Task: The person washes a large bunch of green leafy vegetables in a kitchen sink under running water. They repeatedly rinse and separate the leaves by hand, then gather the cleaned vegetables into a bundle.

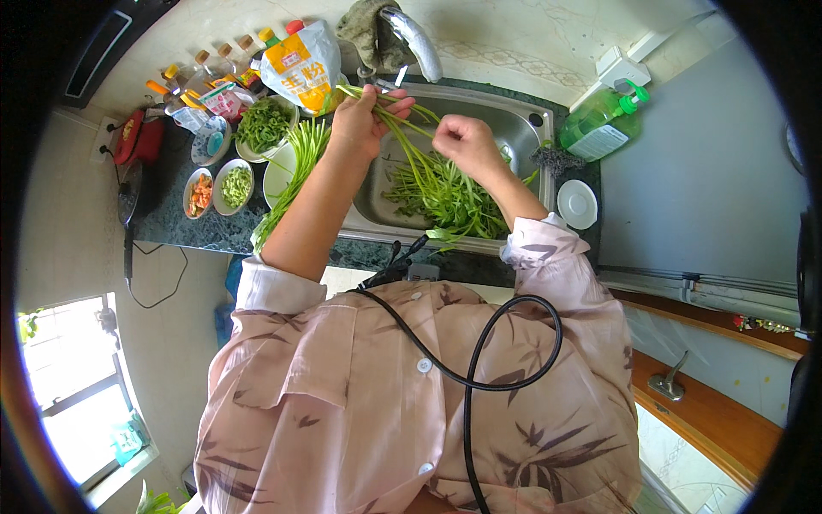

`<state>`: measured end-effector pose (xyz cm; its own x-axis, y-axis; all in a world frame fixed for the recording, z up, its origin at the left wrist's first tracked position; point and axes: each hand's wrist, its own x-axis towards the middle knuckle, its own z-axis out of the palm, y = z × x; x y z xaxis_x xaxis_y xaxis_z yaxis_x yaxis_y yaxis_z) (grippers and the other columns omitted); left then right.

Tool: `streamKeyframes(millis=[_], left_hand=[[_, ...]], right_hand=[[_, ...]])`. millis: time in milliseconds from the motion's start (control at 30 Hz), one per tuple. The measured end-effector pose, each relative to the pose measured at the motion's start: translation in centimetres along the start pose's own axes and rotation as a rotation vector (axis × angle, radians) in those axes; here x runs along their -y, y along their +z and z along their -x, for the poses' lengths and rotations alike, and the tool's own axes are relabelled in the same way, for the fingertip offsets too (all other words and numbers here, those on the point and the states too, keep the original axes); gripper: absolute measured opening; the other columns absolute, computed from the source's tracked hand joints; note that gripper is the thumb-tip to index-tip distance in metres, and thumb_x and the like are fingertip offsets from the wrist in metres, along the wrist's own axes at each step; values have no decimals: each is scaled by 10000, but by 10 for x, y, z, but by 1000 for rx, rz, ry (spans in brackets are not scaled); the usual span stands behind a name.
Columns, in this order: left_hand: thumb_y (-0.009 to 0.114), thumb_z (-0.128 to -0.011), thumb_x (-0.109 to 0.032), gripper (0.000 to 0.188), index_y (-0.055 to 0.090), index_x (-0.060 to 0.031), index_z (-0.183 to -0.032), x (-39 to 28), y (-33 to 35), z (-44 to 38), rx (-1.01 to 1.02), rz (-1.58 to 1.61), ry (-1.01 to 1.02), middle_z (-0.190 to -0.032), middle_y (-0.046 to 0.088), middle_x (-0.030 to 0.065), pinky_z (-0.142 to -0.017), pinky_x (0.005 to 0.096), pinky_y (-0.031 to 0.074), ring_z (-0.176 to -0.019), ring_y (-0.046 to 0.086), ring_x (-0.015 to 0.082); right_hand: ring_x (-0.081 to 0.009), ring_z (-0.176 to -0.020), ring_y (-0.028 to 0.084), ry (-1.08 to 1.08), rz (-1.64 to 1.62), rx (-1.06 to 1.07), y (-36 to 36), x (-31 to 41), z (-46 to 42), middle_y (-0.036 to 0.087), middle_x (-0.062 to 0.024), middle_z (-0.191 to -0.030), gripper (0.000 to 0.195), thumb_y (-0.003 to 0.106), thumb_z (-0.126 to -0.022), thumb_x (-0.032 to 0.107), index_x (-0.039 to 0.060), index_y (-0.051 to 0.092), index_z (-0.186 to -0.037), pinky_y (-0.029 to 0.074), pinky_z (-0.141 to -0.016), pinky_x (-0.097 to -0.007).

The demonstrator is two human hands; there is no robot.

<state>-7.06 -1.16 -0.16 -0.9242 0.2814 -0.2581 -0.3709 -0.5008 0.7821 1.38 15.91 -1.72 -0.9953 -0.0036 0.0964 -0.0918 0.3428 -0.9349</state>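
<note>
Long green stems of a leafy vegetable (402,136) run out from my left hand (366,122), gripped between the thumb and fingers above the sink's left rim. My right hand (469,144) is curled over the basin, its fingertips pinched at one of these stems; the exact grip is partly hidden. Below both hands, a heap of leafy greens (472,199) lies in the stainless steel sink (392,209), some leaves hanging over the front rim. Beside my left forearm, a bundle of leafless stems (302,160) lies across a white bowl (275,177), partly covering it.
Left on the dark counter (164,221) are bowls of chopped orange food (200,194), chopped green pieces (236,186) and cut greens (263,123). Bottles and a starch bag (305,67) stand behind. A cloth-wrapped faucet (411,38) overhangs the sink; right are a soap bottle (600,125) and white dish (577,204).
</note>
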Motion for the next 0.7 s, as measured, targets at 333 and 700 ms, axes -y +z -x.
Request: streamKeyframes(millis=[333,700], left_hand=[[297,-965,-202,212,386,-12,-935,-6,-1,-12,-38,3,115,-995,575,234,-720,413,551,-836,627,339],[258,-971,-199,227,374,-5,-953,-13,-10,-24,-92,17,72,-1103,516,271,-802,435,527,-977,571,390]], right_hand=[[-41,-698,534,-73,-115,71,-4,-11,11,611,16,-769,145,615,-823,114,16,643,-926,434,-639,-191],[-83,-644,559,130,-86,-32,-35,-58,2,647,-14,-721,92,614,-769,113,53,672,-809,434,-590,-223]])
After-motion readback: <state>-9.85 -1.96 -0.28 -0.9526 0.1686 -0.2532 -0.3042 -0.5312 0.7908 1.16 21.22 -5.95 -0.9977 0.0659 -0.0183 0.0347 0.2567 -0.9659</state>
